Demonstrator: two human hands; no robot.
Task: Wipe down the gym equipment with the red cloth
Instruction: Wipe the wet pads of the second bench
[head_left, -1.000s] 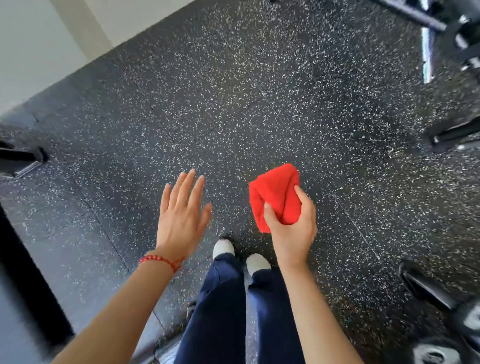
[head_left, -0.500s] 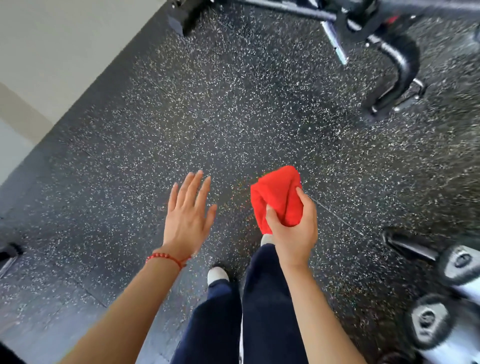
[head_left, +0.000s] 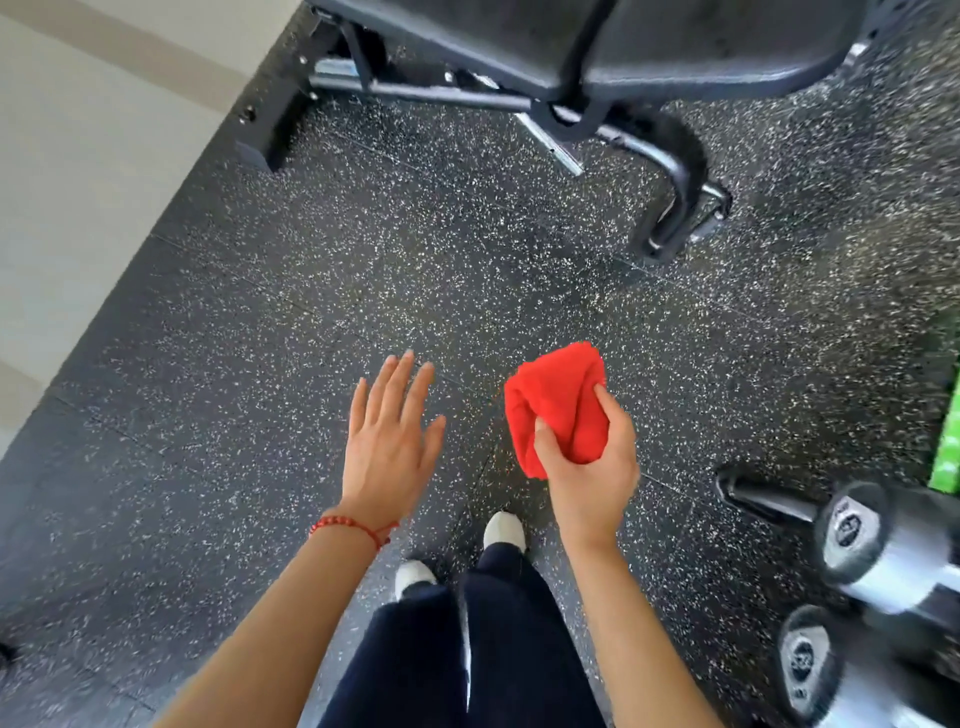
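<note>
The right hand holds the red cloth bunched in a curled grip, thumb pressed into the near fold and the forefinger wrapped over the right side. The cloth bulges out of the fist toward 12 o'clock, held in the air above the floor and touching nothing else. The left hand is at 9 o'clock from the cloth, a little apart from it, palm down, fingers straight and close together, holding nothing. A red bead bracelet circles the left wrist.

At 6 o'clock from the hands are the person's legs in dark trousers, with two white shoes on the floor, the right one further forward than the left. The floor is black rubber flecked with white, laid in tiles whose seams show faintly.

At 12 o'clock, well apart from the hands, stands a bench with black padding on a black metal frame; a curved foot of the frame rests on the floor at about 1 o'clock. At 4 o'clock, near the right forearm, lie dumbbells with rounded silver-and-black ends, blurred. Something bright green shows at the 3 o'clock edge, too blurred to tell. A pale wall meets the floor at 10 o'clock.
</note>
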